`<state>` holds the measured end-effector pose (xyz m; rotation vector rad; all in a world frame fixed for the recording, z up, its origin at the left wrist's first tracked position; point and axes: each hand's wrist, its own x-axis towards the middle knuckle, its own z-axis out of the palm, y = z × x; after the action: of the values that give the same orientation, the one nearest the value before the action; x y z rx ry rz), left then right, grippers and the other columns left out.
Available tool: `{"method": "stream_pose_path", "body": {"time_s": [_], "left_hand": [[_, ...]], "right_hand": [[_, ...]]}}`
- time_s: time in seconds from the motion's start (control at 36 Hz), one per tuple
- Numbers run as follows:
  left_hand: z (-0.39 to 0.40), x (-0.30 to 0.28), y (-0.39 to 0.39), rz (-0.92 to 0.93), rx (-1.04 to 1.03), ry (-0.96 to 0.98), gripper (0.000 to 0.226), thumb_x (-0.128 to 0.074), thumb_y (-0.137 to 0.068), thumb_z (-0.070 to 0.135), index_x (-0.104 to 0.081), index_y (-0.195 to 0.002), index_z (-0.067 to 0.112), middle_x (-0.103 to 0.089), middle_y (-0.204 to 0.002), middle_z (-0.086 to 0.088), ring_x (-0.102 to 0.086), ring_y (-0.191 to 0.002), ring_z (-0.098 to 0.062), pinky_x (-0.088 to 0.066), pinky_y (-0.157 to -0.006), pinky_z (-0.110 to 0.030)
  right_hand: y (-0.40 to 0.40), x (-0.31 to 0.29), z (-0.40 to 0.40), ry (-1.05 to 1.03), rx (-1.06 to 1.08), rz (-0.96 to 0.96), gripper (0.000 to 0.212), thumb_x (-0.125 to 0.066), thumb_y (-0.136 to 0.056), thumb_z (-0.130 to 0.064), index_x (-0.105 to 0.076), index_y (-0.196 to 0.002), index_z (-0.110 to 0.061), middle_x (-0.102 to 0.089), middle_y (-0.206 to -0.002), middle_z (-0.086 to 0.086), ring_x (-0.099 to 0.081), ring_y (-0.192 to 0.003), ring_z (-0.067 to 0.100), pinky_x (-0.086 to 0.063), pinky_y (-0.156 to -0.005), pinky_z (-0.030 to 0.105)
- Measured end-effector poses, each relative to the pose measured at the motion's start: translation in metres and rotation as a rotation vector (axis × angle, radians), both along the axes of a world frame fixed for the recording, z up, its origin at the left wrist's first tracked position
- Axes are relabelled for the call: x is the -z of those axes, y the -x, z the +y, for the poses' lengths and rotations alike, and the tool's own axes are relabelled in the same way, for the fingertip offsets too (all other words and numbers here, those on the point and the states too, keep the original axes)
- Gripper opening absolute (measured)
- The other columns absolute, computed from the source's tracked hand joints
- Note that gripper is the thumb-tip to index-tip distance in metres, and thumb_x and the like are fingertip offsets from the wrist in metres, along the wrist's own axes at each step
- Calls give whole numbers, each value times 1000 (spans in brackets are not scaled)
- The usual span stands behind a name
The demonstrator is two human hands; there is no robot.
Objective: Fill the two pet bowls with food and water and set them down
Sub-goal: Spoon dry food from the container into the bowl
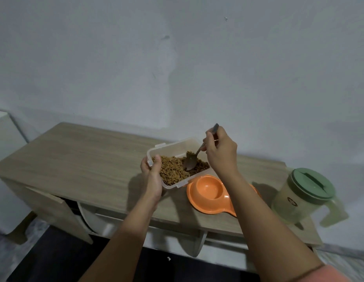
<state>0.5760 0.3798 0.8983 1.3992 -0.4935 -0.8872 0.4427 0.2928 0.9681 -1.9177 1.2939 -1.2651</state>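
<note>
**Two hands busy over the kibble tub**

The left hand (151, 176) grips the clear tub (173, 147) of kibble (173, 169), held above the surface (85, 159). The right hand (219, 151) clasps a spoon (190, 162), its bowl in the kibble. The orange double bowl (209, 192) sits just beside; the green-lidded jug (305, 194) stands near.

**Bkgd only: wall, cabinet, floor**

Worktop (79, 159) = light wood-grain cabinet top, set against plain grey-white wall (177, 58) w/ a few scuffs. Cabinet door (54, 212) at front left hangs open. White unit (4, 135) at far left. Dark floor (54, 261) below.
</note>
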Motion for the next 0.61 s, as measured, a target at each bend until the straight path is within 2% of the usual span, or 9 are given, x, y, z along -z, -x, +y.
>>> {"method": "stream_pose_path", "body": {"time_s": [0.06, 0.14, 0.17, 0.22, 0.31, 0.36, 0.44, 0.56, 0.61], "left_hand": [[1, -1, 3, -33, -36, -20, 52, -39, -100, 43, -29, -146, 22, -55, -129, -10, -56, -103, -24, -45, -62, -24], [1, 1, 6, -97, -92, -50, 56, -39, -99, 47, -28, -148, 22, -55, -133, -12, -57, -105, -26, -42, -64, -25], [1, 1, 7, -133, -104, -71, 57, -37, -99, 48, -27, -149, 23, -55, -134, -13, -57, -109, -28, -41, -67, -26], [1, 0, 8, -151, -120, -109, 58, -35, -99, 50, -26, -150, 23, -55, -135, -13, -56, -115, -32, -39, -70, -26], [1, -4, 12, -160, -137, -128, 58, -35, -99, 48, -26, -150, 22, -55, -135, -13, -56, -116, -33, -40, -62, -24], [-2, -1, 13, -135, -133, -112, 60, -38, -98, 50, -26, -150, 22, -55, -134, -12, -57, -115, -32, -45, -70, -26], [-2, -1, 19, -83, -98, -86, 77, -43, -84, 69, -25, -148, 30, -50, -138, -12, -56, -117, -31, -52, -89, -42], [-4, 2, 26, -71, -106, -63, 78, -41, -83, 70, -27, -148, 30, -46, -141, -14, -56, -119, -32, -52, -93, -48], [-6, 5, 26, -45, -127, -52, 94, -41, -69, 80, -28, -147, 30, -46, -141, -13, -55, -119, -31, -51, -94, -51]], "right_hand": [[2, 7, -3, -49, 46, 7, 23, -40, -98, -21, -56, -93, -6, -70, -76, 10, -66, -75, 24, -52, -75, 38], [3, 15, -4, -114, 102, -5, 25, -36, -99, -19, -55, -92, -4, -68, -69, 5, -63, -67, 14, -45, -63, 15], [4, 17, -5, -144, 123, -29, 24, -36, -99, -18, -54, -92, -3, -67, -66, 3, -64, -67, 14, -45, -63, 14], [3, 23, -8, -211, 144, -91, 24, -35, -98, -17, -53, -90, -4, -69, -65, 4, -68, -72, 21, -52, -74, 28], [2, 30, -10, -344, 159, -213, 25, -35, -98, -17, -49, -77, -15, -70, -64, 5, -71, -75, 26, -56, -81, 43], [1, 31, -8, -416, 162, -280, 25, -35, -98, -16, -48, -77, -16, -69, -63, 6, -71, -73, 27, -57, -81, 44], [-1, 30, -7, -496, 135, -324, 20, -35, -98, -14, -51, -91, -5, -69, -65, 10, -70, -64, 25, -59, -76, 39], [0, 32, -8, -511, 126, -315, 20, -35, -98, -13, -50, -87, -8, -69, -65, 9, -69, -61, 22, -58, -76, 38], [2, 33, -11, -519, 139, -328, 25, -35, -98, -12, -49, -77, -12, -69, -64, 9, -70, -65, 27, -58, -79, 41]]}}
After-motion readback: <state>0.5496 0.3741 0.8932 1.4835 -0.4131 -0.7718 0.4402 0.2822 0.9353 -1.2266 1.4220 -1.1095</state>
